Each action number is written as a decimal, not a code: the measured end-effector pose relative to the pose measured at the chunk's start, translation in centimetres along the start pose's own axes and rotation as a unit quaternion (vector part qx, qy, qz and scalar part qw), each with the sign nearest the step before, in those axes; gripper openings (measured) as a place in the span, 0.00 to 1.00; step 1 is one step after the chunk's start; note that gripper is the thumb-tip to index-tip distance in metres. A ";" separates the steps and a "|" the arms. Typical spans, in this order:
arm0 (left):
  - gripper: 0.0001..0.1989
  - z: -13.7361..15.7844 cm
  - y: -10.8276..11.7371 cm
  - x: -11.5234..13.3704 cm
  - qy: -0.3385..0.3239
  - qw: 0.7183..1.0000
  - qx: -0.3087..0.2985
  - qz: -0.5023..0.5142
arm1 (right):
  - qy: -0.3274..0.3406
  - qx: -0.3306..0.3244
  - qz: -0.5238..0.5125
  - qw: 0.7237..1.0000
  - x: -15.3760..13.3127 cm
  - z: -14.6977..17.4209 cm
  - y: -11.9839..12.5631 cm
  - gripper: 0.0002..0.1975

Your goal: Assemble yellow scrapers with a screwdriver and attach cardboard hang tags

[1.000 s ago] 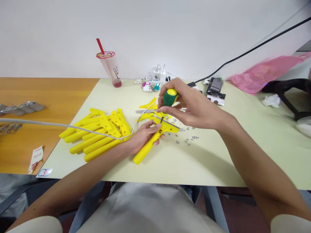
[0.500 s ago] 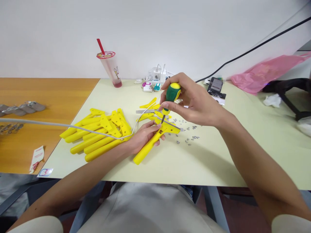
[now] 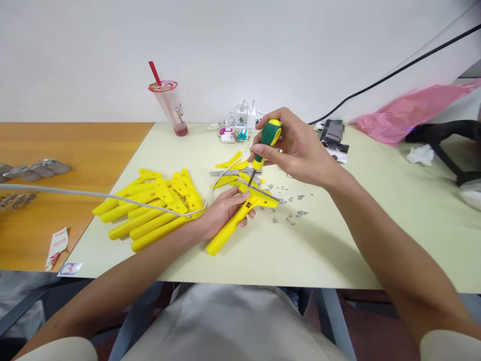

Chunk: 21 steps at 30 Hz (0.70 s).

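Observation:
My left hand (image 3: 224, 210) is closed around the neck of a yellow scraper (image 3: 229, 231), whose handle slants toward me. A grey blade edge runs along the scraper's wide head. In my right hand (image 3: 296, 145) is a screwdriver (image 3: 269, 134) with a green and yellow handle, tilted, its tip down at the left end of the scraper head near my left thumb. Whether the tip touches a screw is too small to tell. Behind the head lie loose yellow head pieces (image 3: 226, 180) and grey blades (image 3: 221, 173). Small screws (image 3: 301, 213) are scattered to the right.
Yellow scrapers (image 3: 150, 215) are piled at left, crossed by a white cable (image 3: 112, 196). A cup with a red straw (image 3: 171, 110), a power strip (image 3: 240, 118) and a dark packet (image 3: 333, 133) stand along the wall. A pink bag (image 3: 406, 113) lies at right.
My right hand has shifted slightly right and up, and the screwdriver leans more. My left hand and the scraper stay put.

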<state>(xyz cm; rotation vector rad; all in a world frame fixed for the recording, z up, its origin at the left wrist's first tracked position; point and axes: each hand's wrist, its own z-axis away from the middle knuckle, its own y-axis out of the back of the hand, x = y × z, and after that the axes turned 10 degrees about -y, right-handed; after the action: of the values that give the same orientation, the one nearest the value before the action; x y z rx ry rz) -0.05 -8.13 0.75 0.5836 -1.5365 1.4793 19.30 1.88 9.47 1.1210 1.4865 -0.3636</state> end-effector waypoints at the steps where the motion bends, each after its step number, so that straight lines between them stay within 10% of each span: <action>1: 0.19 0.0 0.0 0.0 -0.001 1.000 -0.001 -0.001 | -0.002 -0.003 -0.005 1.000 0.1 -0.1 0.0 0.22; 21: 0.17 0.0 0.0 -0.1 0.001 1.000 -0.003 0.000 | -0.009 -0.006 -0.003 1.000 0.3 -0.1 0.2 0.25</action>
<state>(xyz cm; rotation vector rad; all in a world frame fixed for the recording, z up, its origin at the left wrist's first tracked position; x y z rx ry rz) -0.04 -8.19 0.64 0.5790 -1.5377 1.4742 19.38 2.17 9.32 1.1008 1.4755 -0.3673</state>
